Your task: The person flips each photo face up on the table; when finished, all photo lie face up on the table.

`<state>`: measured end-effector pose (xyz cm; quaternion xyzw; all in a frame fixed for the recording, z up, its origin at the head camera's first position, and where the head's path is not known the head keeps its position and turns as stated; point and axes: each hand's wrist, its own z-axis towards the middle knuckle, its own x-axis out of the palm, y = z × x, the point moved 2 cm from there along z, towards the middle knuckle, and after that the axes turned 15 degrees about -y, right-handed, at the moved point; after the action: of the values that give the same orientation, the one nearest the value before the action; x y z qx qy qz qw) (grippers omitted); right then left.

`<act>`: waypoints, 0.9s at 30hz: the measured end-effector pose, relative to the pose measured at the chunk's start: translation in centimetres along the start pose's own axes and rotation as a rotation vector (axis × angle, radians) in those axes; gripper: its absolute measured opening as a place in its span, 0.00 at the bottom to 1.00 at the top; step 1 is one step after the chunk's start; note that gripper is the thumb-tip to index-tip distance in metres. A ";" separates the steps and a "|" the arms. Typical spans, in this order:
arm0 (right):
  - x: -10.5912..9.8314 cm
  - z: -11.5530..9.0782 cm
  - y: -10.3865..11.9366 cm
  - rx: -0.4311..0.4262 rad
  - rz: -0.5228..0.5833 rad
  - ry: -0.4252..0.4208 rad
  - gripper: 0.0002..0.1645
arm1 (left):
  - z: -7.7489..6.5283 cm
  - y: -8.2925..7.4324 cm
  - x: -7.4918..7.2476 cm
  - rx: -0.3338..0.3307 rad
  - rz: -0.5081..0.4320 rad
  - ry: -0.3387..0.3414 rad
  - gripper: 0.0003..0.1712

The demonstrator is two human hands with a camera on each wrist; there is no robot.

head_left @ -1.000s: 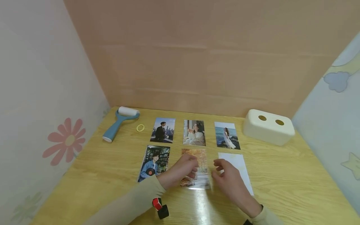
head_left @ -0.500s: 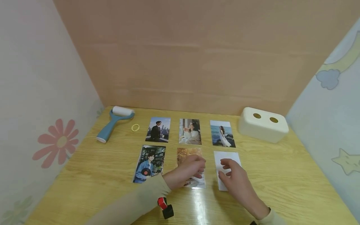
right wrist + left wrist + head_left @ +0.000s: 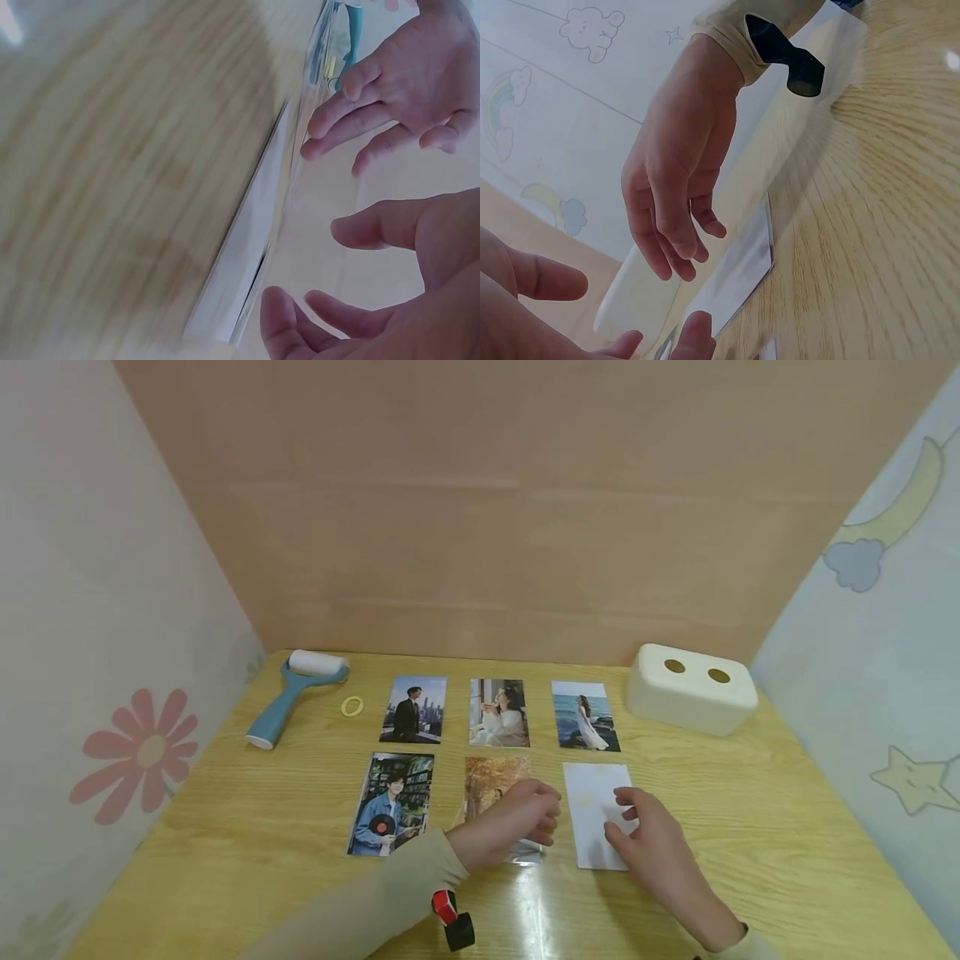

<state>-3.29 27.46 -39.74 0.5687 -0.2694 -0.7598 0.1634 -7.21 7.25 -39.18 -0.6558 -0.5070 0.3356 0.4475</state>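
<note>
In the head view, a blank white card (image 3: pixel 588 806) lies at the front right of two rows of photo cards. My right hand (image 3: pixel 660 839) hovers over its right edge, fingers loosely bent and holding nothing. Over the autumn photo card (image 3: pixel 486 777) is my left hand (image 3: pixel 517 822), which covers its lower part. Its fingers are relaxed around nothing, as the left wrist view also shows. To the left lies a photo card of a person with a record (image 3: pixel 393 806), its lower edge partly behind my left sleeve.
Behind lie a skyline photo (image 3: pixel 412 710), a window photo (image 3: pixel 499 714) and a seaside photo (image 3: pixel 587 718). A blue-handled lint roller (image 3: pixel 281 706) and a yellow ring (image 3: pixel 352 706) are at the left. A cream box with two holes (image 3: pixel 690 693) stands back right.
The white card, slanted before, now lies straighter in its row. My right hand has moved right off its middle, and my left hand has shifted right across the autumn photo. The head view has shifted.
</note>
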 end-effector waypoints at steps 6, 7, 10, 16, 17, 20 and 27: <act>-0.4 0.1 -1.2 0.007 -0.023 0.020 0.31 | 0.1 0.3 0.6 -0.008 0.004 0.019 0.22; -0.4 0.1 -1.4 0.007 -0.027 0.023 0.32 | 0.0 0.4 0.7 -0.008 0.008 0.021 0.23; -0.6 0.0 -2.0 0.007 -0.040 0.032 0.34 | -0.1 0.5 1.0 -0.012 0.014 0.026 0.22; -0.8 -0.2 -2.9 0.045 -0.078 0.062 0.36 | -0.2 0.6 1.3 -0.027 0.006 0.035 0.18; -0.9 -0.2 -3.0 0.051 -0.081 0.066 0.36 | -0.1 0.6 1.4 -0.027 0.007 0.035 0.18; -1.0 -0.3 -3.2 0.058 -0.086 0.072 0.37 | -0.1 0.7 1.5 -0.022 0.009 0.036 0.19; -0.9 -0.6 -3.2 0.032 -0.084 0.058 0.36 | -0.2 0.6 1.9 -0.015 0.012 0.035 0.22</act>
<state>-2.30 30.39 -41.07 0.6039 -0.2525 -0.7447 0.1299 -6.32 8.94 -39.67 -0.6678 -0.4979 0.3228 0.4493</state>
